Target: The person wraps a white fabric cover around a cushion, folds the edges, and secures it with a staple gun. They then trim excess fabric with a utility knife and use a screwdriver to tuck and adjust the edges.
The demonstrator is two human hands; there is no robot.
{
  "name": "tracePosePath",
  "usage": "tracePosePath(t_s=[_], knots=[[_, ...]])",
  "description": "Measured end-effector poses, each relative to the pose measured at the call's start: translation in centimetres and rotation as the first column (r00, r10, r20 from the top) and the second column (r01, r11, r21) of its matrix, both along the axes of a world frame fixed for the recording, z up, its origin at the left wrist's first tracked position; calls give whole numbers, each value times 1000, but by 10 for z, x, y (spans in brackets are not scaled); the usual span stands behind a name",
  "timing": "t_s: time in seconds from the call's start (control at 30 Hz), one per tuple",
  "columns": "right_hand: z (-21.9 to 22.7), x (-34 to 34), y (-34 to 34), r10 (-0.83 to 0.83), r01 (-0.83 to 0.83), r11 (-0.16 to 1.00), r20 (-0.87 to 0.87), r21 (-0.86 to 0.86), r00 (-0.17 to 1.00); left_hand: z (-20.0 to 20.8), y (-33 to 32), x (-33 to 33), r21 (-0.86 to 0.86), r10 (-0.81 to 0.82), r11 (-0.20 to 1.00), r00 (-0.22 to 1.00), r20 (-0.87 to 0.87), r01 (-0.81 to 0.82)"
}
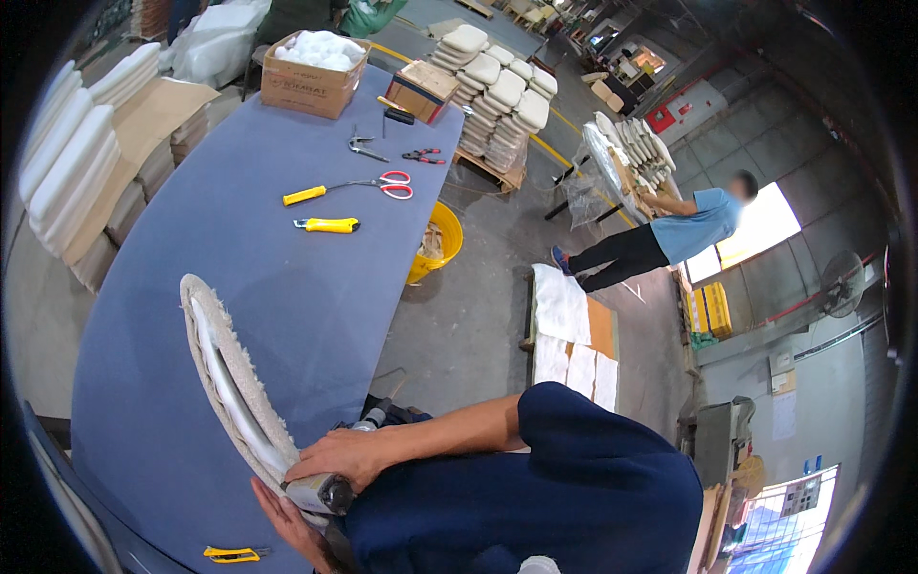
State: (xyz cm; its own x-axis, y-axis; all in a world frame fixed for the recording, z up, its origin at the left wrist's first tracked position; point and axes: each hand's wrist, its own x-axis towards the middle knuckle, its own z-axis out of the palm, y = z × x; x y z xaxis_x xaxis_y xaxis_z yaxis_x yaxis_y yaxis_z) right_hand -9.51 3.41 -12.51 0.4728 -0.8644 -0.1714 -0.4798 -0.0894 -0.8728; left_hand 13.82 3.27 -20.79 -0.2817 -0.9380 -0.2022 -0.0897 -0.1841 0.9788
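Right hand (pixel 344 457) fingers clamped round grey, black-ended tool (pixel 311 493) at curved beige padded panel (pixel 241 368), near right edge of blue surface (pixel 153 383). Left hand (pixel 287 526) touches panel; can't tell if fingers grip.

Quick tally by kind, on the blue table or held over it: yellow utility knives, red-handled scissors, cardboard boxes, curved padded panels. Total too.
Yellow utility knives: 2
Red-handled scissors: 1
Cardboard boxes: 2
Curved padded panel: 1
Total: 6

The head camera looks down, close above the hands (pixel 346 457) and table (pixel 143 383). Its wide view reaches the floor (pixel 478 330) beyond.
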Motion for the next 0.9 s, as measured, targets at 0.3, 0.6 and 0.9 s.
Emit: tracePosePath(t_s=[0.3,0.6,0.9], knots=[[-11,-4,-4,86,-84,996,54,-39,995,-34,26,-16,32,45,999,978,-205,-39],[-10,-3,-22,124,-124,990,1,65,992,-29,20,-8,-63,-22,998,993,-116,15],[1,1,-22,94,-95,991,15,92,995,-33,18,-4,-116,-49,992,999,-15,47]])
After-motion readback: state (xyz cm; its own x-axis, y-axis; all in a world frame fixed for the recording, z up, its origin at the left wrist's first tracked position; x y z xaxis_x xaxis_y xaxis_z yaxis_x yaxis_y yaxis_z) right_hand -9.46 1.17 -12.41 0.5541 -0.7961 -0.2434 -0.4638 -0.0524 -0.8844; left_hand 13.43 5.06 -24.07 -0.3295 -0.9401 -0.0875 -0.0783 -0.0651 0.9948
